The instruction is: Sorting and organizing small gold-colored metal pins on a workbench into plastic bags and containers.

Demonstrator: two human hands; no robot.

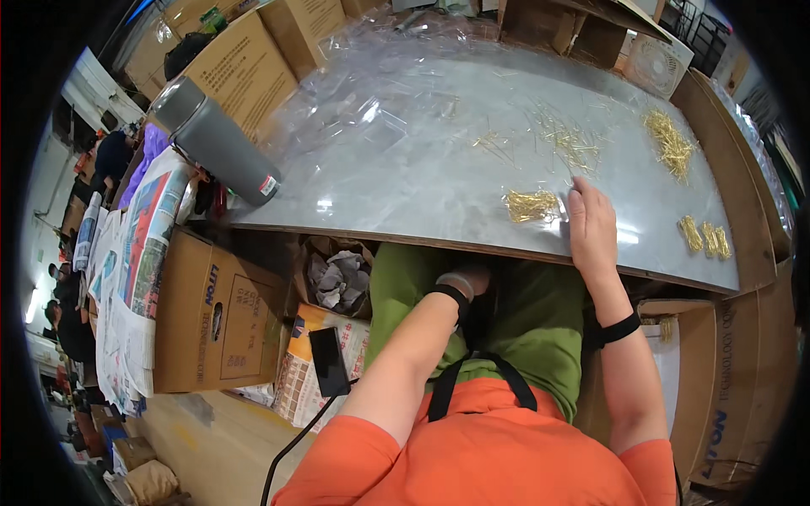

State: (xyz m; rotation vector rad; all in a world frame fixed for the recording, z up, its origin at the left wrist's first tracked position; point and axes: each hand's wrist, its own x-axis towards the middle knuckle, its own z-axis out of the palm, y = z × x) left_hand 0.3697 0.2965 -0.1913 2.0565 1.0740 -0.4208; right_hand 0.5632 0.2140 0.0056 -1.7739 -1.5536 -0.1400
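My right hand (593,223) rests on edge on the grey tabletop (422,185), its fingers stretched out. Its thumb side lies against a small clear plastic bag (557,211) with a bunch of thin gold-coloured pins (530,206) in it. Beyond my fingertips, loose gold pins (567,139) lie scattered. My left hand (469,280) is low over my lap, at the table's front edge; its fingers are hidden in shadow beneath the tabletop.
A heap of gold pins (671,145) and several small bundles (707,237) lie at the right. Clear plastic bags (363,110) spread over the far left, near a grey flask (215,143). Cardboard boxes (211,312) flank the table; a small white fan (656,64) stands behind.
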